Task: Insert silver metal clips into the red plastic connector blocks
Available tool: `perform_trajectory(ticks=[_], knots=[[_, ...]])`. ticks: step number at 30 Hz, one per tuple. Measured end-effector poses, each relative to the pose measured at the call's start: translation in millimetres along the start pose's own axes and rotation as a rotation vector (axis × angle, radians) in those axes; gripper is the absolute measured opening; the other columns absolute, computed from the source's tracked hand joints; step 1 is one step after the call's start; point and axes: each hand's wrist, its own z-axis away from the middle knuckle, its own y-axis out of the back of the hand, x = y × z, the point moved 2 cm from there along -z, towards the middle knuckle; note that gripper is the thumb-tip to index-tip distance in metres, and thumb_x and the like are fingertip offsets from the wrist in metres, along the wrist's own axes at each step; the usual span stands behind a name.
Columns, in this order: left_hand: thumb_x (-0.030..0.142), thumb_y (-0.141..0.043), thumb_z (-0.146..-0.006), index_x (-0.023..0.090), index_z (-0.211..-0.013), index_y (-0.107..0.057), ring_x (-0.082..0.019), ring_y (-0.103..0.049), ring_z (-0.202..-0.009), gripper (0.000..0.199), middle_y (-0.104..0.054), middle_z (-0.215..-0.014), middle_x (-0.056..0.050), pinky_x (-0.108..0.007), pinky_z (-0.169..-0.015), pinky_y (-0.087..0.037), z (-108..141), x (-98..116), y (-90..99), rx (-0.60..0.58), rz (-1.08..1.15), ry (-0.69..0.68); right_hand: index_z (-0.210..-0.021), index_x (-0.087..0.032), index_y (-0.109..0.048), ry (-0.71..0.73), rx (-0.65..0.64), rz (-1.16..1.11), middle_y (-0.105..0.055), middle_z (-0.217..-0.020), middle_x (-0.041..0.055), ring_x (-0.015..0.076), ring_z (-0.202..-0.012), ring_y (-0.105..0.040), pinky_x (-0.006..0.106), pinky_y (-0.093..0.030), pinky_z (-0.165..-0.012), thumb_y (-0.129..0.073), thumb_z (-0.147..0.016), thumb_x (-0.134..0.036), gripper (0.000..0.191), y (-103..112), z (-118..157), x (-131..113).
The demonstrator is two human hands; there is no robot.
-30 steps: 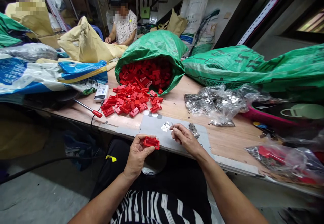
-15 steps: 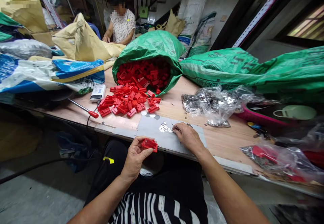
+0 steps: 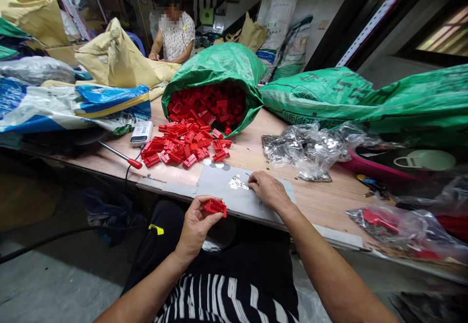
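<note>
Your left hand (image 3: 197, 218) pinches the red case (image 3: 213, 207), centre frame | your right hand (image 3: 269, 190) grips, apparently, a thin rod (image 3: 249, 175), right of centre | caution: a slack left pinch could drop the red case.

The plastic case (image 3: 214, 207) is bright red, and so is the pile of cases (image 3: 181, 143). The open sack (image 3: 223, 62) is green. The mat (image 3: 212, 186) is grey and the metal bits (image 3: 237, 182) are silver. The person's shirt (image 3: 231, 291) has black and white stripes. The co-worker's top (image 3: 174, 39) is white with dark dots.
</note>
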Motion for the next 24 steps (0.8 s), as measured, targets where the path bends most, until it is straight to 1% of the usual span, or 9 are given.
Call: perform_trajectory(ticks=[6, 9, 11, 13, 14, 16, 19, 21, 24], knots=[[0.02, -0.075, -0.069, 0.018, -0.097, -0.061, -0.016, -0.067, -0.089, 0.032, -0.07, -0.101, -0.005, -0.028, -0.083, -0.053, 5, 9, -4.0, -0.002, -0.202, -0.109, -0.082, -0.02, -0.061, -0.003, -0.011, -0.036, -0.066, -0.087, 0.0044, 0.0186, -0.079, -0.058, 0.026, -0.033, -0.063, -0.055, -0.08, -0.021, 0.006, 1, -1, 0], [0.021, -0.075, -0.07, 0.019, -0.098, -0.062, -0.015, -0.067, -0.089, 0.031, -0.07, -0.1, -0.004, -0.027, -0.083, -0.054, 6, 10, -5.4, -0.011, -0.244, -0.137, -0.086, -0.02, -0.058, -0.005, 0.019, -0.071, -0.066, -0.085, 0.0038, 0.0183, -0.077, -0.058, 0.027, -0.035, -0.063, -0.053, -0.082, -0.021, 0.007, 1, 1, 2], [0.021, -0.074, -0.071, 0.02, -0.099, -0.062, -0.015, -0.067, -0.089, 0.031, -0.07, -0.099, -0.004, -0.027, -0.083, -0.054, 6, 9, -6.1, -0.011, -0.257, -0.15, -0.091, -0.02, -0.056, 0.009, 0.095, -0.191, -0.066, -0.086, 0.0034, 0.0175, -0.078, -0.058, 0.027, -0.037, -0.066, -0.052, -0.082, -0.02, 0.01, 1, 6, 1], [0.021, -0.074, -0.072, 0.02, -0.099, -0.062, -0.015, -0.067, -0.088, 0.03, -0.069, -0.099, -0.003, -0.026, -0.082, -0.054, 6, 7, -6.7, -0.006, -0.274, -0.166, -0.092, -0.02, -0.057, 0.055, 0.163, -0.422, -0.065, -0.088, 0.0029, 0.0164, -0.078, -0.058, 0.027, -0.039, -0.069, -0.054, -0.081, -0.023, 0.011, 0, 13, -4], [0.022, -0.074, -0.072, 0.02, -0.1, -0.061, -0.015, -0.067, -0.088, 0.031, -0.069, -0.099, -0.003, -0.027, -0.082, -0.054, 5, 5, -6.9, -0.001, -0.289, -0.177, -0.09, -0.02, -0.058, 0.082, 0.16, -0.563, -0.064, -0.086, 0.0023, 0.0157, -0.076, -0.057, 0.027, -0.039, -0.068, -0.055, -0.081, -0.025, 0.011, -1, 18, -9], [0.022, -0.074, -0.072, 0.021, -0.102, -0.061, -0.016, -0.067, -0.09, 0.032, -0.068, -0.1, -0.003, -0.028, -0.083, -0.054, 5, 2, -7.1, 0.01, -0.333, -0.21, -0.084, -0.019, -0.059, 0.108, 0.051, -0.842, -0.061, -0.076, 0.0002, 0.0133, -0.068, -0.054, 0.025, -0.04, -0.062, -0.057, -0.081, -0.033, 0.015, -6, 29, -23], [0.023, -0.072, -0.074, 0.022, -0.105, -0.06, -0.017, -0.067, -0.093, 0.034, -0.067, -0.104, -0.004, -0.03, -0.086, -0.054, 5, -1, -6.3, 0.018, -0.431, -0.278, -0.08, -0.018, -0.058, 0.052, -0.159, -1.158, -0.054, -0.068, -0.0028, 0.0091, -0.055, -0.046, 0.023, -0.037, -0.053, -0.063, -0.077, -0.042, 0.025, -15, 46, -47], [0.023, -0.071, -0.075, 0.023, -0.107, -0.059, -0.017, -0.066, -0.095, 0.034, -0.067, -0.105, -0.004, -0.031, -0.087, -0.053, 6, -1, -5.5, 0.015, -0.502, -0.335, -0.08, -0.017, -0.059, 0.021, -0.189, -1.25, -0.053, -0.068, -0.0029, 0.0076, -0.053, -0.043, 0.022, -0.035, -0.05, -0.066, -0.075, -0.044, 0.029, -20, 53, -57], [0.022, -0.07, -0.076, 0.024, -0.108, -0.058, -0.018, -0.065, -0.097, 0.034, -0.067, -0.105, -0.004, -0.032, -0.088, -0.052, 7, 1, -5.1, 0.003, -0.606, -0.421, -0.08, -0.016, -0.061, 0.001, -0.159, -1.29, -0.054, -0.067, -0.0025, 0.0069, -0.053, -0.041, 0.021, -0.033, -0.049, -0.069, -0.073, -0.045, 0.031, -26, 56, -61]])
